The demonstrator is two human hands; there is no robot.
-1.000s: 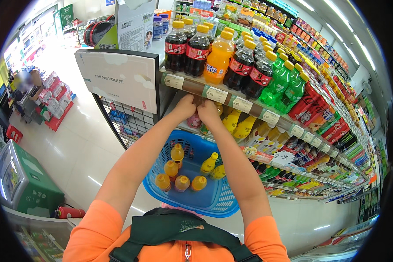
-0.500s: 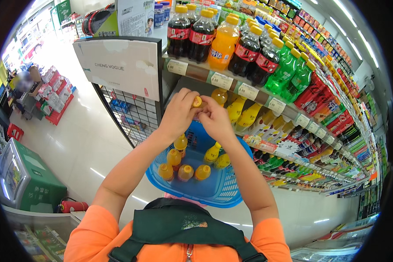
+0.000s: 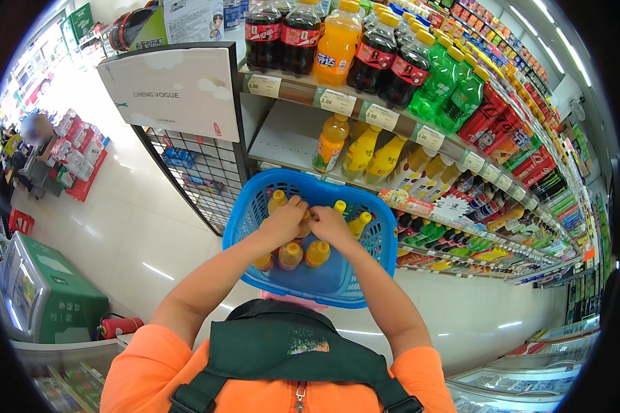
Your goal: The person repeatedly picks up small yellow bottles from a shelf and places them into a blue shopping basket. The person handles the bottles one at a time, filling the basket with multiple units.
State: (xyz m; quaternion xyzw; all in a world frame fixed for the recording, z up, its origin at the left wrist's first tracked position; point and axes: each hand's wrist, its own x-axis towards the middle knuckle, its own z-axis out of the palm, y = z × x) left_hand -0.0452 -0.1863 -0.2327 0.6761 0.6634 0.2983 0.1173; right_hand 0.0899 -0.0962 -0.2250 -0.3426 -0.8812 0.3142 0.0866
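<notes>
Blue plastic basket (image 3: 324, 279), open-topped, just below the shelf (image 3: 277, 138). Contents: orange bottles (image 3: 317, 254) and two yellow bottles (image 3: 359, 224), seemingly stood upright to share the floor space. Item in hand: one amber bottle (image 3: 302, 230), inside the basket, between both hands. Left hand (image 3: 283, 225): grip curled closed about its upper part. Right hand (image 3: 330, 224): fingertips bunched at its side; whether they clasp it, cannot tell. Paired hold probably steadies it. Obstructions: neighbouring bottles, basket walls. Alongside: wire rack (image 3: 189, 180); dark cola bottles (image 3: 300, 38) above the shelf.

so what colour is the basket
The basket is blue, seen best in the head view.
</notes>
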